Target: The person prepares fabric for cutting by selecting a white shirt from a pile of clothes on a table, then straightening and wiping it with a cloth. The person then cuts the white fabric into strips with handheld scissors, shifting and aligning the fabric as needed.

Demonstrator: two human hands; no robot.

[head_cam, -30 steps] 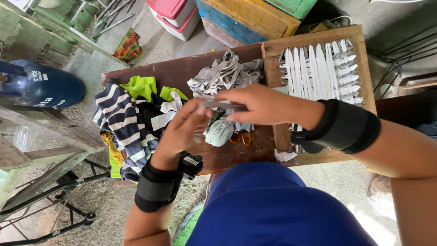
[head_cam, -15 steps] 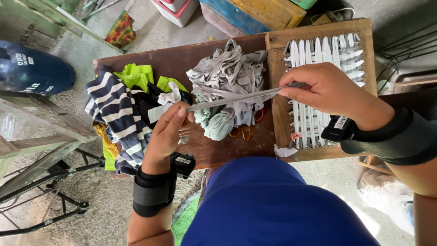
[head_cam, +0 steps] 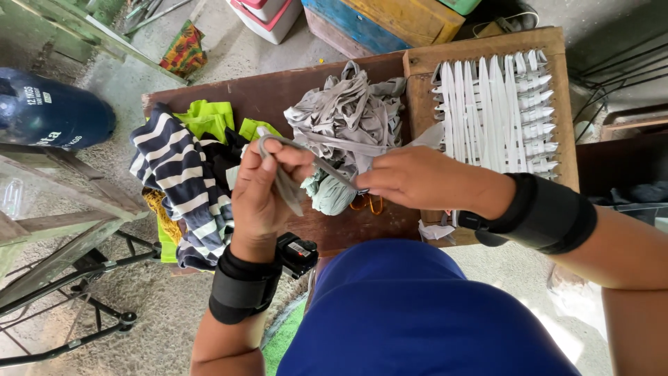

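The left hand [head_cam: 261, 191] pinches one end of a grey fabric strip [head_cam: 313, 161], and the right hand [head_cam: 410, 179] grips the other end. The strip is held above the middle of the brown wooden desk [head_cam: 278, 90], its long axis slanting from upper left down to lower right. Behind it lies a heap of grey fabric strips [head_cam: 348, 111]. A striped navy-and-white cloth [head_cam: 177, 174] drapes the desk's left edge; a wooden weaving frame with white strips [head_cam: 497, 104] fills the right end.
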